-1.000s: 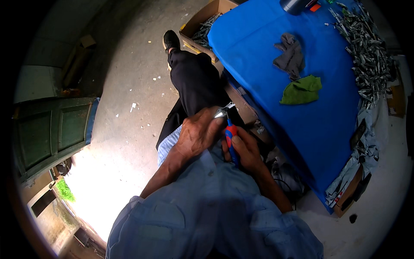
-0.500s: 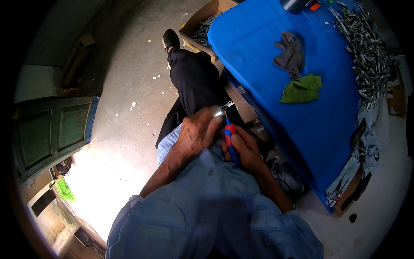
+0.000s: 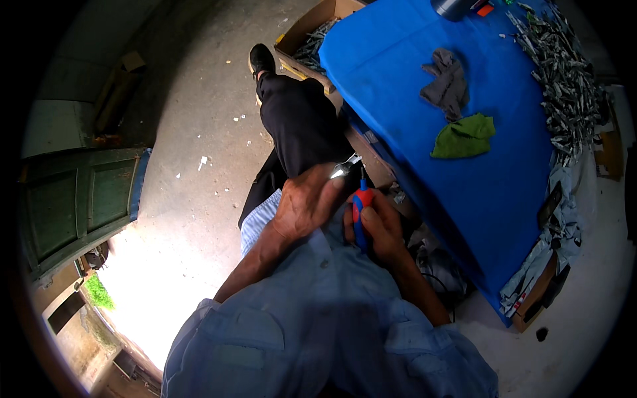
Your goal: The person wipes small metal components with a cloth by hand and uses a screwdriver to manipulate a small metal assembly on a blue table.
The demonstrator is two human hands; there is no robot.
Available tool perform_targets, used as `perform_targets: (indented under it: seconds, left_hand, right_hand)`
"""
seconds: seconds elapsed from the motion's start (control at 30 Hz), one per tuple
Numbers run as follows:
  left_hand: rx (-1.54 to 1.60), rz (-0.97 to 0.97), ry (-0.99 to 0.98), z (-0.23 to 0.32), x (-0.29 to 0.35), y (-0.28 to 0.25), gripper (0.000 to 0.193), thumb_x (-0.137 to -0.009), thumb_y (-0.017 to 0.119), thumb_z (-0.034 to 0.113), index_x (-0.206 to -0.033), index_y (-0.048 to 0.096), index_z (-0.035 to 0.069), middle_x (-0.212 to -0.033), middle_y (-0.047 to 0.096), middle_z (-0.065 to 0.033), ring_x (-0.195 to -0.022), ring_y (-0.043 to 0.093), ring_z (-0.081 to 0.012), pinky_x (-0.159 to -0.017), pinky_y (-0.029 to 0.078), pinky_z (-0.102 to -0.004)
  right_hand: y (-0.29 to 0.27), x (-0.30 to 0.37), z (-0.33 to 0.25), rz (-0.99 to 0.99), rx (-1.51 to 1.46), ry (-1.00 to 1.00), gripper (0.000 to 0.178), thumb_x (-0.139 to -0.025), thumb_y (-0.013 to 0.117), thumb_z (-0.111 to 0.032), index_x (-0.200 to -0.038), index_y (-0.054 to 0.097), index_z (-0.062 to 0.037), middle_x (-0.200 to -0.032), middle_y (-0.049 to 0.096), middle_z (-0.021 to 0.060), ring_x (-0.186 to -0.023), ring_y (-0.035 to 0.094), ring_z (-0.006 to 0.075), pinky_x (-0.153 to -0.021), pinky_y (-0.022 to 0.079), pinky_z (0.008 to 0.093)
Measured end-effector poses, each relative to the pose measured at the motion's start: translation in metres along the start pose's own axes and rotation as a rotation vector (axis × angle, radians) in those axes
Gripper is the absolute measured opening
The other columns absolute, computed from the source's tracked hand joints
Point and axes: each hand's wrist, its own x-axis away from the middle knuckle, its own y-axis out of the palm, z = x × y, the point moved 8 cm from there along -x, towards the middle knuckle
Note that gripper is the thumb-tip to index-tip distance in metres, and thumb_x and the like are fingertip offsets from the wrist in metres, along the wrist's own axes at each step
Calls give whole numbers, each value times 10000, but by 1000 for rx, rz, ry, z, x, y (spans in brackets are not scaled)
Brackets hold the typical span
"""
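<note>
My left hand is closed, with a small shiny metal part pinched between its thumb and fingers above my lap. The part's bright end sticks out past the fingertips; the rest is hidden by them. Just to the right, my right hand wraps round a slim hand tool with a red-and-blue handle. A thin dark shaft points away from me out of the handle. Its tip is close to the right end of the metal part; whether they touch is too small to tell.
A blue-covered table on my right bears a grey cloth, a green cloth and a heap of metal parts. Beyond my leg stands a cardboard box with similar pieces. White scraps litter the floor.
The red-and-blue tool in my right hand has shifted a little right, its tip away from my left fingertips. My left hand and the metal part have barely moved.
</note>
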Motion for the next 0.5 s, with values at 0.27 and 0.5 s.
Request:
perform_targets:
  seconds: [0.27, 0.5]
  left_hand:
    - [18, -15, -53, 1, 2, -1, 258, -1061, 606, 175, -1214, 675, -21, -1086, 725, -261, -980, 724, -453, -832, 589, -467]
    - [23, 3, -122, -4, 4, -4, 302, -1056, 606, 204, -1267, 649, -7, -1090, 731, -280, -1017, 732, -460, -869, 590, -477]
  right_hand:
    - [-12, -22, -62, 351, 79, -245, 356, -1102, 574, -293, -1337, 549, -27, -1078, 671, 95, -939, 674, 167, -850, 568, 333]
    - [-12, -20, -46, 306, 207, -12, 396, -1116, 542, -238, -1443, 541, -13, -1127, 666, 100, -936, 673, 159, -805, 571, 298]
